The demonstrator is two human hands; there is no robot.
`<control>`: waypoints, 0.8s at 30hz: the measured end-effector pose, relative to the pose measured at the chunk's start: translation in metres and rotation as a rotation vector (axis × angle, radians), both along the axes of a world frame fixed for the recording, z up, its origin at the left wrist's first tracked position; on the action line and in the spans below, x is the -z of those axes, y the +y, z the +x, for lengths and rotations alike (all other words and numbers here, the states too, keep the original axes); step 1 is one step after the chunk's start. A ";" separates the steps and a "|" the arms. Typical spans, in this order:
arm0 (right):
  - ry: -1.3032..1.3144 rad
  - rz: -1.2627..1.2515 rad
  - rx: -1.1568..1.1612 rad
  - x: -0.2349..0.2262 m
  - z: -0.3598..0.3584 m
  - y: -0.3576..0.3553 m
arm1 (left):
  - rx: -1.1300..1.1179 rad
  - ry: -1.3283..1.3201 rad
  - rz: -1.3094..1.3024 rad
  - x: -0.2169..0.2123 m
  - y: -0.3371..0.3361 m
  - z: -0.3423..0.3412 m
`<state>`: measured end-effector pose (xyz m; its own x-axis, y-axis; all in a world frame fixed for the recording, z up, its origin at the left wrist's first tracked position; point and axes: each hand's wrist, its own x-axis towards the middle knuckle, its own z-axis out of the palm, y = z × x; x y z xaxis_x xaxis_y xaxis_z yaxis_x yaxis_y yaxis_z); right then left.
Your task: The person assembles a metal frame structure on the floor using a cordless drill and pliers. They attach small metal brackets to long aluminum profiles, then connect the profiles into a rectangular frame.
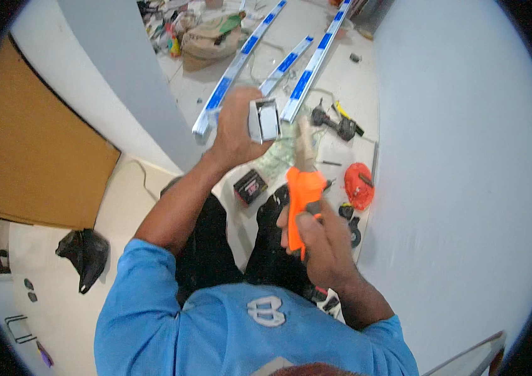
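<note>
Your left hand (236,128) grips the metal profile (268,121), open end facing you; your right hand (323,241) clasps the orange-handled tool (304,188), to the profile's right and nearer you. Steady the profile firmly, keeping your left hand clear of the tool.

The one view looks from the wearer's head, above the blue shirt (228,335), through the left lens of a side-by-side fisheye pair. It faces steeply down and forward: the shirt close below, the left hand (239,122) and right hand (327,238) near, just ahead of it, the floor (122,219) farther beneath. The wide field takes in blue-banded strips (229,80) well ahead of the shirt, a brown panel (34,150) leftward of it and a pale wall (460,156) rightward.
</note>
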<state>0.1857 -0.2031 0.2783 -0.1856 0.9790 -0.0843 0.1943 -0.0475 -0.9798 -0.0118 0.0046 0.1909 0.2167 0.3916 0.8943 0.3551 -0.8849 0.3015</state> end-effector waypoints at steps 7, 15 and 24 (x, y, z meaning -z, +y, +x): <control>-0.132 -0.128 -0.063 -0.014 0.001 -0.003 | -0.022 0.010 -0.033 0.002 -0.009 0.003; 0.049 -0.175 -0.029 -0.003 0.014 0.015 | -0.086 0.042 -0.025 -0.007 0.004 0.003; 0.162 -0.040 0.175 -0.009 0.036 0.015 | 0.037 -0.068 -0.622 -0.034 -0.016 0.017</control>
<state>0.2220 -0.1877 0.2875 -0.0277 0.9939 -0.1064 0.0199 -0.1059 -0.9942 0.0055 -0.0116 0.2247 0.1908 0.8366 0.5135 0.2900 -0.5478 0.7848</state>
